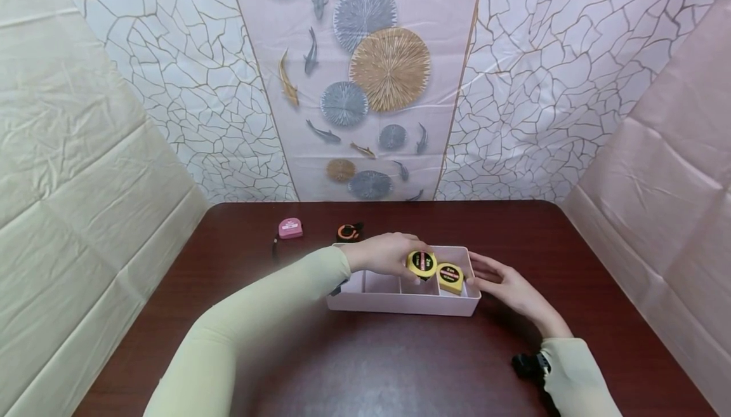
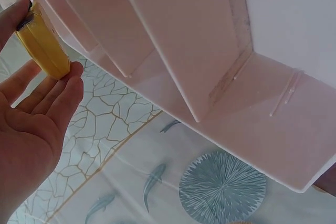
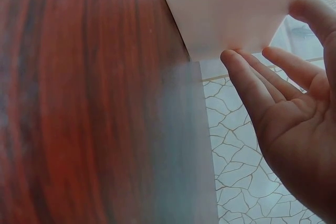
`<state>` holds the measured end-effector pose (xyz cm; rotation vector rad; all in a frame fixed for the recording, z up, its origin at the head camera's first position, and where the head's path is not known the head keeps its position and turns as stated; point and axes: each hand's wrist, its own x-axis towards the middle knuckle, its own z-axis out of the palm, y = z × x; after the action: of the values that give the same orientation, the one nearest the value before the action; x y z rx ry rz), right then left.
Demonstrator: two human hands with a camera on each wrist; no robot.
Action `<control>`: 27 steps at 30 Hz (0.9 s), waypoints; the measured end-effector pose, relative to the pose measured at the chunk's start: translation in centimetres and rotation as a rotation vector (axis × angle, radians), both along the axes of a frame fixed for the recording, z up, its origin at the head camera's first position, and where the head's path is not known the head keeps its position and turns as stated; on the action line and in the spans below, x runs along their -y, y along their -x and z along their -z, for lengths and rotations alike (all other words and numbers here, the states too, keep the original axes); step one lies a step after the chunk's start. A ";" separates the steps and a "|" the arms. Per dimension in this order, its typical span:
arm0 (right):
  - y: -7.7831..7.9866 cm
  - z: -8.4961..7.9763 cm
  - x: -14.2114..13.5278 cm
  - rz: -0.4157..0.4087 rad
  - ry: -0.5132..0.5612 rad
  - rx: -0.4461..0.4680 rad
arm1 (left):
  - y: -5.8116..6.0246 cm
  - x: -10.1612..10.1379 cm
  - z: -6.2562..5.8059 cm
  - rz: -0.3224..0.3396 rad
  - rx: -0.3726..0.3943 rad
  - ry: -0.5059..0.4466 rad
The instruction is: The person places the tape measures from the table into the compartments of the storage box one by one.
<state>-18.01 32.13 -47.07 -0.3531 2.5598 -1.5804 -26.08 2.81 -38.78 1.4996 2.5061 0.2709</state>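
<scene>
A pale pink divided box stands on the dark table. My left hand reaches over it and pinches a yellow tape measure between thumb and fingers. The left wrist view shows this tape measure edge-on beside the thin dividers. Another yellow tape measure sits in the right-end compartment. My right hand holds the right end of the box. Its thumb lies on the rim, and its fingertips touch the outer end wall near the far corner.
Behind the box lies an orange and black tape measure, partly hidden by the box and left arm. A pink tape measure with a dark strap lies farther left. Patterned fabric hangs at the table's back edge, with plain fabric along both sides.
</scene>
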 end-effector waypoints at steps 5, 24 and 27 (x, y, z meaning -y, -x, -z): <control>0.0 0.0 0.0 0.003 -0.007 0.007 | 0.0 -0.1 0.2 0.007 -0.002 0.019; -0.1 -0.1 0.0 0.017 -0.022 0.013 | 0.2 -0.4 0.9 0.017 0.028 0.030; 0.0 0.0 0.0 0.015 -0.020 0.011 | 0.2 -0.4 0.9 0.020 0.026 0.029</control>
<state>-18.02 32.14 -47.06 -0.3228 2.5740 -1.5562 -26.28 3.16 -39.70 1.4999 2.4623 0.2489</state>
